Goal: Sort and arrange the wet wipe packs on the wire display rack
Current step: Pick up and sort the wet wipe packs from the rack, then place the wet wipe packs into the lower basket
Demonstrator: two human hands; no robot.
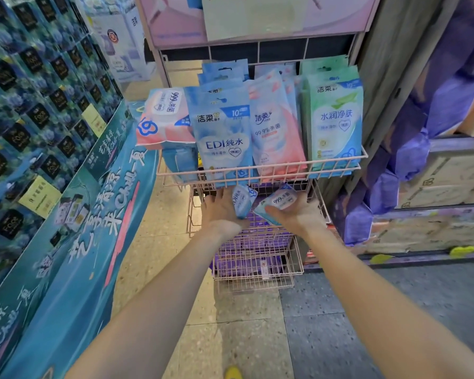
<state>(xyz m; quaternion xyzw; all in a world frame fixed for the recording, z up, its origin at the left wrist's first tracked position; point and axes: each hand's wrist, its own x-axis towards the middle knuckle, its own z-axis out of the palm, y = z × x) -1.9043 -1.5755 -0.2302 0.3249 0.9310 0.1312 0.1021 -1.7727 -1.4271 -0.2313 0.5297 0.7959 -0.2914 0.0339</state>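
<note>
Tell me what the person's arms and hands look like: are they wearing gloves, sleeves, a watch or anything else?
Both arms are bare from the bottom edge of the picture to the fingertips. No sleeve reaches into view, and neither the left hand nor the right hand wears a glove. No watch, bracelet or band shows at either wrist, and I can make out no ring, though the fingers are partly hidden.
</note>
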